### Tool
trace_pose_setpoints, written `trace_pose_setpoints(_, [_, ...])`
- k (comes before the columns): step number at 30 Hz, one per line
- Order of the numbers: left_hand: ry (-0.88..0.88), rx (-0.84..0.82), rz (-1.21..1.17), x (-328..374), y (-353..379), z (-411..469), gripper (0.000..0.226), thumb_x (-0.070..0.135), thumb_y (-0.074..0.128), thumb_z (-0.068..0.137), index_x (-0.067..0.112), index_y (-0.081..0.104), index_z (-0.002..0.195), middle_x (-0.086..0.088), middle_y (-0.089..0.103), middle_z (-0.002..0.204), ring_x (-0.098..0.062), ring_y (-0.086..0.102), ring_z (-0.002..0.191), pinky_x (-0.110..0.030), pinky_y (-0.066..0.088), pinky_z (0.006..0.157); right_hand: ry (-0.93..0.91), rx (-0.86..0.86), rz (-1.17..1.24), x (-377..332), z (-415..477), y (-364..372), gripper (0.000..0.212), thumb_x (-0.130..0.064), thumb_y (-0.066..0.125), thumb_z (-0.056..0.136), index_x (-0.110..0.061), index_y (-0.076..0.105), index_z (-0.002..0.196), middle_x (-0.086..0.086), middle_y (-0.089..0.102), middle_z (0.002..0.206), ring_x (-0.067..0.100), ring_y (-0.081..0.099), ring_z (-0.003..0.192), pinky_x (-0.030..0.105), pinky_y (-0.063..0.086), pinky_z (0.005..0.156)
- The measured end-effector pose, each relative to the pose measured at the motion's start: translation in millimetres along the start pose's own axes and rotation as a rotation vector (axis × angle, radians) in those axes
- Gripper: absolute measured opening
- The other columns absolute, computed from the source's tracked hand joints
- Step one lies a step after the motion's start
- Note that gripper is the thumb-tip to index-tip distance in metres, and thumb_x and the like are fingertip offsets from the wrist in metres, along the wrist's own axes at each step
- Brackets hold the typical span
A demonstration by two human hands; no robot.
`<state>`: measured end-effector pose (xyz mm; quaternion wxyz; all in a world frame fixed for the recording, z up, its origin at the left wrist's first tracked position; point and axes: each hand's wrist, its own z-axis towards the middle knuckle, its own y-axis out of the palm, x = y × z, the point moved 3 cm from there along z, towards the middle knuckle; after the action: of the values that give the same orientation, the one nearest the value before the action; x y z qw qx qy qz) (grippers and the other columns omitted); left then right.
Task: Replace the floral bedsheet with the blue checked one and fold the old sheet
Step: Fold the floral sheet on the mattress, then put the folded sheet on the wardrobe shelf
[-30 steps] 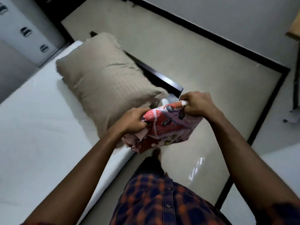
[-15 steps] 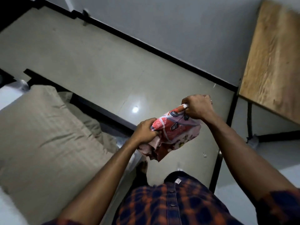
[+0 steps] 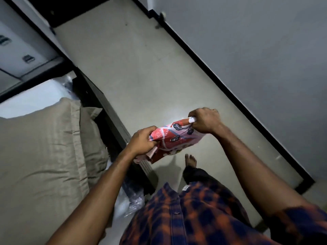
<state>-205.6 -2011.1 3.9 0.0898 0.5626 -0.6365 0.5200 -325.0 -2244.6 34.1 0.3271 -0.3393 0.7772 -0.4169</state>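
Note:
A small folded bundle of red and pink floral sheet (image 3: 174, 138) hangs in the air over the floor beside the bed. My left hand (image 3: 143, 141) grips its lower left end and my right hand (image 3: 205, 121) grips its upper right corner, both fists closed on the cloth. The bare white mattress (image 3: 33, 99) shows at the left. No blue checked sheet is in view.
A beige pillow (image 3: 40, 156) lies on the mattress at the left, next to the dark bed frame (image 3: 113, 117). Beige tiled floor (image 3: 141, 68) runs ahead, bounded by a grey wall with a black skirting (image 3: 221, 89). White drawers (image 3: 19, 50) stand at the upper left. My bare foot (image 3: 190, 160) is on the floor.
The view has swung from the bed toward the floor and wall; a wooden table seen half a second ago is out of view. Both hands keep their grip on the folded floral sheet.

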Motion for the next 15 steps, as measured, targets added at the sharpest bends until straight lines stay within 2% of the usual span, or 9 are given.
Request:
trace_pose_setpoints(3, [-0.038,0.094,0.021,19,-24,24,0.033,0.013,0.070,0.077,0.028,0.065,0.106,0.008,0.071,0.100,-0.011,0.064,0.088,-0.018,0.044,0.069,-0.099,-0.065,0.033,9,52,-27,0.011,-0.025,0.060,0.075,-0.036,0.057,0.078,-0.012,0.060,0.079,0.024,0.063,0.094,0.036,0.038,0.077])
trace_pose_setpoints(6, [-0.048,0.184,0.037,30,-53,44,0.034,0.011,0.071,0.077,0.025,0.068,0.107,0.010,0.071,0.097,-0.006,0.062,0.085,-0.013,0.041,0.068,-0.195,-0.072,0.023,3,98,-54,0.014,-0.023,0.057,0.074,-0.037,0.058,0.079,-0.011,0.066,0.084,0.023,0.063,0.094,0.036,0.039,0.078])
trace_pose_setpoints(10, [-0.057,0.295,-0.022,23,-100,73,0.034,0.012,0.079,0.073,0.024,0.072,0.105,0.010,0.074,0.097,-0.005,0.067,0.088,-0.026,0.053,0.078,-0.304,-0.070,0.001,-23,161,-85,0.014,-0.023,0.057,0.075,-0.037,0.058,0.078,-0.009,0.071,0.089,0.024,0.064,0.092,0.033,0.039,0.074])
trace_pose_setpoints(15, [-0.095,0.435,-0.121,-6,-171,112,0.040,0.015,0.085,0.072,0.025,0.072,0.108,0.013,0.074,0.098,-0.003,0.069,0.090,-0.027,0.055,0.083,-0.419,-0.027,-0.061,-76,247,-126,0.014,-0.021,0.057,0.074,-0.032,0.063,0.081,-0.002,0.072,0.088,0.029,0.065,0.089,0.032,0.038,0.069])
